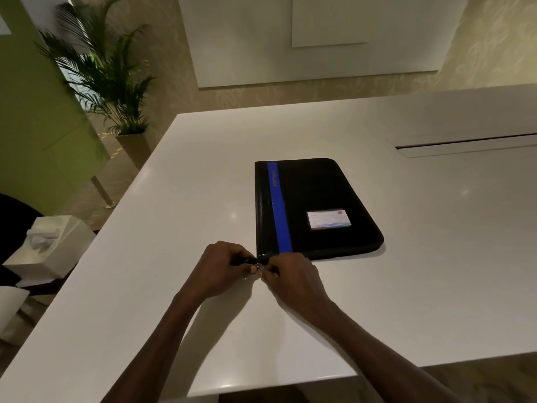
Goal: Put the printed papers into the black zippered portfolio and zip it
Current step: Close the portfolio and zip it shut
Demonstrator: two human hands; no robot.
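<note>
Now we pinch the zipper pulls (259, 267) with left hand (223, 264) and right hand (292, 276), bracing the closed portfolio (313, 205) corner to finish zipping.

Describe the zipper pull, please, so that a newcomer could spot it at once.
Start at the white table and find the black portfolio with its blue stripe. At its near left corner, the left hand and right hand meet; the small silver zipper pull glints between their fingertips.
</note>
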